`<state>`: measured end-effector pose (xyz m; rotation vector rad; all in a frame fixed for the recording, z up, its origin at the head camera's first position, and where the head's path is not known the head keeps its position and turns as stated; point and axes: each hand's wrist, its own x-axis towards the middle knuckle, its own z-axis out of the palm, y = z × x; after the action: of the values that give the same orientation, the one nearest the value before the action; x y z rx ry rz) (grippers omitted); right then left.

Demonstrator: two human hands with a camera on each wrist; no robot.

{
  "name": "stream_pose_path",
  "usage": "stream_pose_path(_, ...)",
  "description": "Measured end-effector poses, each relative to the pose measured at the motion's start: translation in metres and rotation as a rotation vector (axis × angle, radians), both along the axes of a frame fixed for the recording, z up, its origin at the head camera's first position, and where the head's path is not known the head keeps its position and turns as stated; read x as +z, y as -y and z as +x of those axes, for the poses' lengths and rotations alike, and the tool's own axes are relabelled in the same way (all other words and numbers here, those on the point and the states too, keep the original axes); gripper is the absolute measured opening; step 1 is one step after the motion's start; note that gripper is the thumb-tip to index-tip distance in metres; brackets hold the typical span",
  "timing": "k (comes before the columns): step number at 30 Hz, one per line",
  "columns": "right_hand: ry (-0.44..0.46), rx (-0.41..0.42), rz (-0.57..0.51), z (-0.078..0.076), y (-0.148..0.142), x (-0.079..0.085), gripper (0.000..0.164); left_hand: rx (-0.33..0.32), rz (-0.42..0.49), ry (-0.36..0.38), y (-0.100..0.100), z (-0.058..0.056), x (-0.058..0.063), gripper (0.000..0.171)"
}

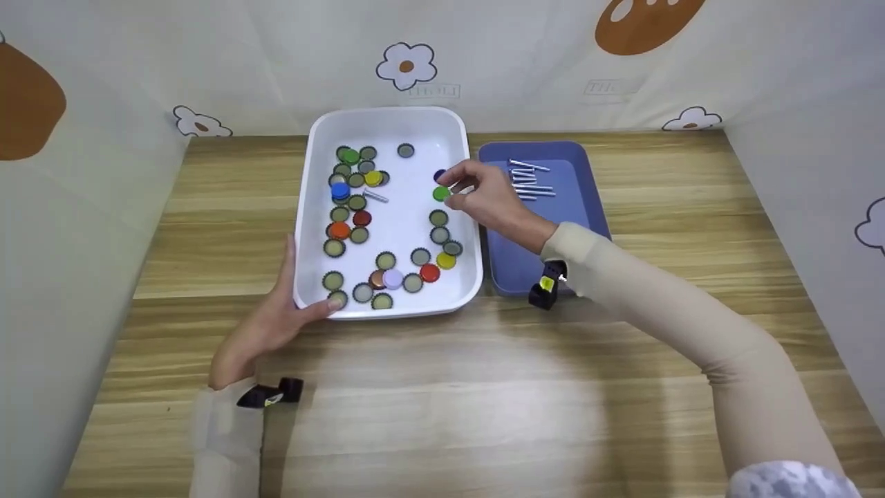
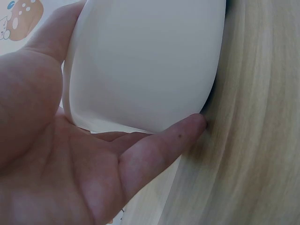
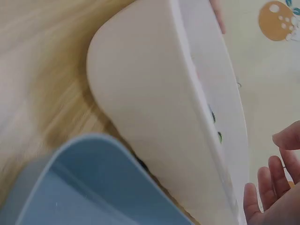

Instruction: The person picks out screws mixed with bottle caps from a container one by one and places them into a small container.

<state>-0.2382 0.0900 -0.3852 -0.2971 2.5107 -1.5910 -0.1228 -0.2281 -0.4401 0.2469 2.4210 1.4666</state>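
Observation:
A white tray (image 1: 404,221) holds several bottle caps, some lying with their insides up and others showing coloured tops. My left hand (image 1: 276,318) grips its near left corner, thumb over the rim; in the left wrist view, the fingers (image 2: 157,157) lie along the outer wall. Over the tray's right side hovers my right hand (image 1: 491,197), thumb and index finger bent and apart, with nothing visible between them. Closest to those fingertips are a green cap (image 1: 440,194) and a dark blue cap (image 1: 439,176). One silver screw (image 1: 375,196) lies among the caps.
Right beside the white tray stands a blue tray (image 1: 511,266) with several silver screws (image 1: 532,190). My right forearm (image 1: 643,304) passes over its near right part. Both trays rest on a wooden table (image 1: 429,408), with patterned cloth walls (image 1: 511,69) behind and at the sides.

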Motion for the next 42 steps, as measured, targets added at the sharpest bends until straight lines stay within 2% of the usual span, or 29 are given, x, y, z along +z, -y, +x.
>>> stream_pose_path(3,0.040,0.003,-0.022,-0.002,0.002,0.000,0.031,-0.006,0.013,-0.006,0.000,0.000,-0.001,0.118)
stream_pose_path(15,0.031,0.047,-0.019,-0.011,0.023,0.003,0.030,-0.001,0.012,0.008,0.001,0.000,0.000,0.119)
stream_pose_path(23,0.080,0.073,-0.025,-0.014,0.041,0.005,0.028,-0.007,0.035,-0.042,0.000,0.001,-0.002,0.119)
stream_pose_path(31,0.102,0.089,-0.001,-0.019,0.053,0.010,0.029,0.005,-0.006,0.022,0.001,-0.001,0.000,0.119)
stream_pose_path(36,0.101,0.074,0.030,-0.026,0.057,0.008,0.030,0.012,-0.003,0.034,0.000,-0.001,0.000,0.119)
stream_pose_path(42,0.085,0.093,0.053,-0.033,0.059,0.004,0.033,0.009,-0.007,0.040,0.000,-0.001,0.000,0.118)
